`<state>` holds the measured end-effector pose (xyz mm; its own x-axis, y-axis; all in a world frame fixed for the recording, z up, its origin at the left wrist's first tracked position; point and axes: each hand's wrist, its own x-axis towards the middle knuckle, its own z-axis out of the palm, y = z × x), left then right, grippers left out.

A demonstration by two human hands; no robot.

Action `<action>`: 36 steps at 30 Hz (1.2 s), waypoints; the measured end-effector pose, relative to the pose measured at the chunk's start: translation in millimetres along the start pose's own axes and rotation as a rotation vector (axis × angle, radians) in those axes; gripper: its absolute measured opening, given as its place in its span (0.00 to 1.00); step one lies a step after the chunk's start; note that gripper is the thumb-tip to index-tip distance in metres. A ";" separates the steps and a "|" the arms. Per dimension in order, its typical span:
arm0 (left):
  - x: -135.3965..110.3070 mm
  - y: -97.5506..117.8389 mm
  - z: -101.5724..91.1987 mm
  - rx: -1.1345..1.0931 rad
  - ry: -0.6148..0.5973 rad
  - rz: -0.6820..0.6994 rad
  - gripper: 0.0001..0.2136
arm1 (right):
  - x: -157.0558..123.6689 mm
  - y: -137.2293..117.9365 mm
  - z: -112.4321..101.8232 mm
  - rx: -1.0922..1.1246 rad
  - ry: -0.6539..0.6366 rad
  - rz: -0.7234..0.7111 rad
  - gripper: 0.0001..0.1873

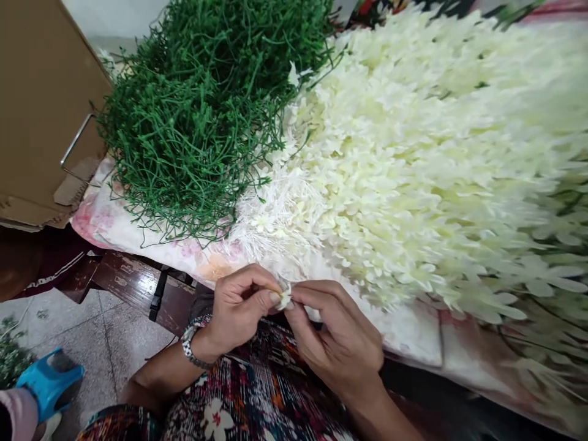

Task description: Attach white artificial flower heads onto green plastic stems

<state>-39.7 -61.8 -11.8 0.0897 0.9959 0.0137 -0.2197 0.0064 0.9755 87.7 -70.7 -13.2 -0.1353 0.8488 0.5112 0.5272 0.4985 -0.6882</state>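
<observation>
Between my two hands is a small white artificial flower, held just in front of my lap. My left hand, with a metal watch on the wrist, pinches the flower between thumb and forefinger. From the other side, my right hand closes thumb and forefinger at the flower's edge; what exactly sits in that pinch is too small to tell. Beyond my hands spreads a large pile of pale yellow-white artificial flowers. Thin white stems bunch at its near left side.
A heap of green artificial sprigs lies at the back left on a floral cloth. Left of it stands a cardboard box with a wire handle. A blue plastic stool is on the tiled floor at lower left, beside part of another person.
</observation>
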 end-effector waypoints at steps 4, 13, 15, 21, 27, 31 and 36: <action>1.6 8.6 2.5 0.157 -0.039 0.046 0.04 | 0.1 2.3 -3.1 0.040 -0.011 0.027 0.10; 1.4 20.8 -58.2 0.897 0.355 0.559 0.10 | -0.8 16.6 -6.0 0.043 0.025 0.057 0.08; 0.1 20.4 -82.1 1.074 0.544 0.544 0.09 | -2.7 18.9 -3.5 -0.025 0.036 -0.008 0.09; 2.8 19.8 -140.5 1.386 0.895 0.306 0.07 | -9.0 24.9 6.6 -0.120 0.047 -0.123 0.13; 4.0 23.1 -157.1 1.415 0.821 0.218 0.04 | -10.9 26.2 8.3 -0.138 0.047 -0.132 0.14; -14.5 39.6 -162.3 1.261 0.822 0.146 0.03 | -11.9 27.7 8.4 -0.102 0.046 -0.135 0.13; -37.4 57.6 -139.6 0.887 0.716 0.228 0.01 | -10.7 25.8 6.0 -0.037 0.041 -0.093 0.12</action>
<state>-191.3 -86.0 13.2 -0.4957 0.7911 0.3584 0.6232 0.0366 0.7812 97.7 -65.9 -39.6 -0.1513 0.7908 0.5931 0.5446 0.5674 -0.6176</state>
